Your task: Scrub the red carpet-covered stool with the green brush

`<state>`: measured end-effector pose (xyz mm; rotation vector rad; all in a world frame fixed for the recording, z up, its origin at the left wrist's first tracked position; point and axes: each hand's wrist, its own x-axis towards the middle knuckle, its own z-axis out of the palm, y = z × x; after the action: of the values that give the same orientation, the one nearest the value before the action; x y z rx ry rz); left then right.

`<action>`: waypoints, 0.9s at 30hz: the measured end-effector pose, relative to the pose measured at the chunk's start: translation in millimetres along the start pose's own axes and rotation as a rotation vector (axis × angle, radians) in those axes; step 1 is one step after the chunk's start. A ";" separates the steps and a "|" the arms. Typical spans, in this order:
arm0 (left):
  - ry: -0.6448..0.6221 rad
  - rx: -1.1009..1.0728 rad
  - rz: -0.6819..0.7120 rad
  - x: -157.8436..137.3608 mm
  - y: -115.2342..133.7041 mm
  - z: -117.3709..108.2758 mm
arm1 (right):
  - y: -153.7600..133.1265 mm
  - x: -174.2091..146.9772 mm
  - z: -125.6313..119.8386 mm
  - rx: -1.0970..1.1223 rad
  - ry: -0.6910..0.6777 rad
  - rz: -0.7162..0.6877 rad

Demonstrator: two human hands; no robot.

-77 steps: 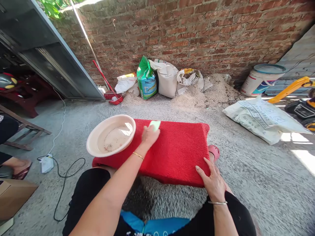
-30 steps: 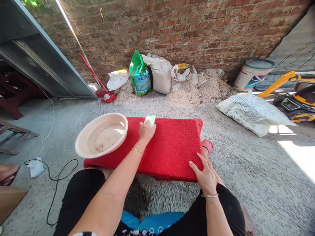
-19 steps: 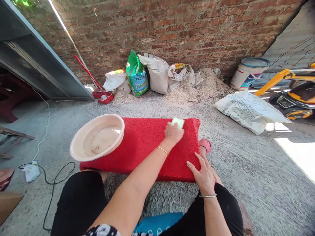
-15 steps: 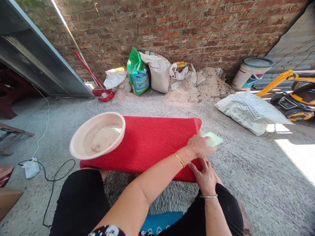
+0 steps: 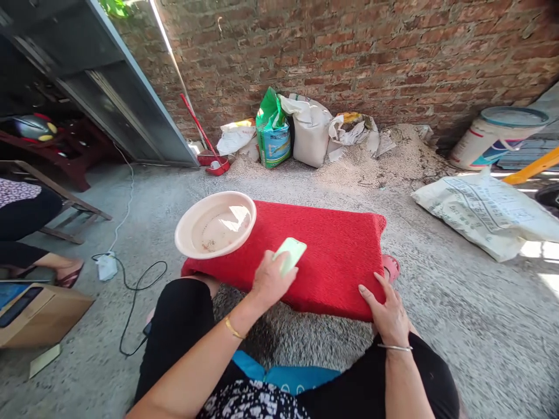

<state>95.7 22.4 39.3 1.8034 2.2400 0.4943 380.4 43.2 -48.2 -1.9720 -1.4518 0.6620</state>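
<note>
My left hand (image 5: 271, 280) grips a pale green flat block (image 5: 292, 254) whose exact kind I cannot make out. It is over the middle of a red fuzzy cloth (image 5: 323, 250), which covers a low flat surface in front of my knees. My right hand (image 5: 389, 310) rests on the cloth's near right corner, fingers apart. A pale pink basin (image 5: 186, 235) holding shallow water, with small dark bits at the bottom, stands on the cloth's left end.
Sacks, including a green bag (image 5: 273, 142), and spilled grains (image 5: 349, 166) lie along the brick wall. A white sack (image 5: 484, 212) and a bucket (image 5: 498, 137) are at right. A black cable (image 5: 144, 285), cardboard box (image 5: 52, 311) and another person's foot (image 5: 65, 270) are at left.
My left hand has moved from the cloth's right edge leftward to its middle, still holding the green block. The right hand stays at the near right corner. The view has turned left.
</note>
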 end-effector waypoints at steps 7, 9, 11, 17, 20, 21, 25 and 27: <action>0.093 0.188 -0.232 -12.3 -72.0 -19.7 | 0.6 1.2 0.8 0.022 0.010 -0.035; 0.087 0.219 -0.240 -14.0 -77.6 -20.4 | -1.1 0.4 -0.2 0.017 -0.001 -0.017; 0.085 0.247 -0.252 -14.1 -80.2 -20.4 | -2.6 -0.5 -1.3 0.010 -0.014 0.005; 0.080 0.283 -0.295 -8.4 -77.4 -15.7 | -3.0 -0.9 -2.6 -0.023 -0.040 0.034; 0.070 0.267 -0.227 -14.4 -62.2 -3.4 | -1.6 0.1 -2.1 -0.040 -0.045 0.036; 0.057 0.245 -0.166 -18.9 -54.9 1.9 | -1.3 0.4 -2.0 -0.041 -0.043 0.036; -0.029 0.082 0.150 -36.1 -29.1 17.5 | -1.7 0.7 -2.2 -0.046 -0.047 0.046; -0.007 0.036 0.158 -35.7 -27.2 16.2 | -2.4 0.5 -2.5 -0.052 -0.052 0.059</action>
<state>85.2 -15.6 12.4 2.0077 2.1254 0.4784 380.7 43.8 -44.8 -2.0591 -1.4595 0.7124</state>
